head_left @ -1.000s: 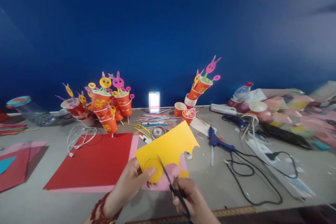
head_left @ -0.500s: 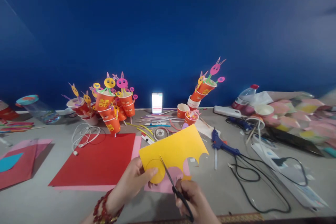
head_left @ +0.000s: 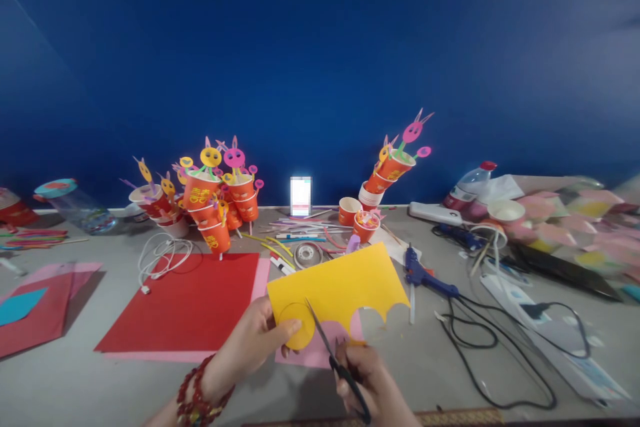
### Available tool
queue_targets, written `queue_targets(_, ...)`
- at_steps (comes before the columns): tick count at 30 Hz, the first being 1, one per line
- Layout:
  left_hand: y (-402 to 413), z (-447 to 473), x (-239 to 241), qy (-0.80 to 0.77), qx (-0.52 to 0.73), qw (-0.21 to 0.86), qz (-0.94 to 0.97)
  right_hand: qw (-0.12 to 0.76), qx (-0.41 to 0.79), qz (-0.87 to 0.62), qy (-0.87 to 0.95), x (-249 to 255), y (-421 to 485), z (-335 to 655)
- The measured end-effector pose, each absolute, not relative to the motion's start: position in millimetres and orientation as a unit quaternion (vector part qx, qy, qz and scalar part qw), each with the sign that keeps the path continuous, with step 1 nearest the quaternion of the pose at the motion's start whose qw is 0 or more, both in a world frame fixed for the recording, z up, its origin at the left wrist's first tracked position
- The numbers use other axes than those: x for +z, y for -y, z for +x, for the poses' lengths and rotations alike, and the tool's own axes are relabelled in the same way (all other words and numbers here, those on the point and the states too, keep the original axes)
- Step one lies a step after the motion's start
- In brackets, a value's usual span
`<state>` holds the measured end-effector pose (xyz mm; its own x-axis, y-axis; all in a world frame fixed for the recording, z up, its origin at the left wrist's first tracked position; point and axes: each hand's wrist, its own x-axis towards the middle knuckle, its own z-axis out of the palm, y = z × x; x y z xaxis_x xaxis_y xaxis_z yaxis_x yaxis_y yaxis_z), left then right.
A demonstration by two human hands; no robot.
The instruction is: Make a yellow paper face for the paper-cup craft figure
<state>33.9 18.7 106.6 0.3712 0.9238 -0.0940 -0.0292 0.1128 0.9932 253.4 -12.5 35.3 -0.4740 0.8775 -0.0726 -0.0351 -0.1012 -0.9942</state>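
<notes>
My left hand (head_left: 267,337) pinches the lower left corner of a yellow sheet of paper (head_left: 340,283), thumb on top, beside a circle outlined on it. Scalloped bites run along the sheet's lower right edge. In my right hand (head_left: 367,373) is a pair of scissors (head_left: 349,383) with black handles. Their blades point up and left, lying at the right side of the circle, with the tip on the yellow paper. Beneath lies a piece of pink paper (head_left: 305,355), partly hidden by the sheet and my hands.
Red paper (head_left: 185,307) with a white cable (head_left: 163,260) lies on the left. A blue glue gun (head_left: 425,273) and a power strip (head_left: 550,340) lie on the right. Decorated paper cups (head_left: 203,197), a lit screen (head_left: 301,196) and a tape roll (head_left: 308,254) stand or lie further back.
The yellow sheet's right end has swung a little to the right and down. Both hands stay nearly in place, and the scissors remain at the circle's edge.
</notes>
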Motion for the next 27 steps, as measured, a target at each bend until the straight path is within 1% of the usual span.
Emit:
queue_targets(8,-16.5,31.9,100.7,-0.398,0.392,0.63,0.538,0.343,0.634,-0.403,0.564,43.2,13.8,252.6)
queue_targets(15,-16.8,34.5,96.8,-0.409,0.405,0.618,0.536,0.347,0.635,-0.397,0.565,33.5,13.6,250.4)
queue_targets(19,-18.0,34.2,97.9,-0.411,0.397,0.621,0.537,0.335,0.644,-0.401,0.559,36.5,12.7,252.0)
queue_targets(27,-19.9,33.7,99.7,-0.427,0.406,0.615,0.524,0.34,0.633,-0.396,0.572,43.1,12.2,252.3)
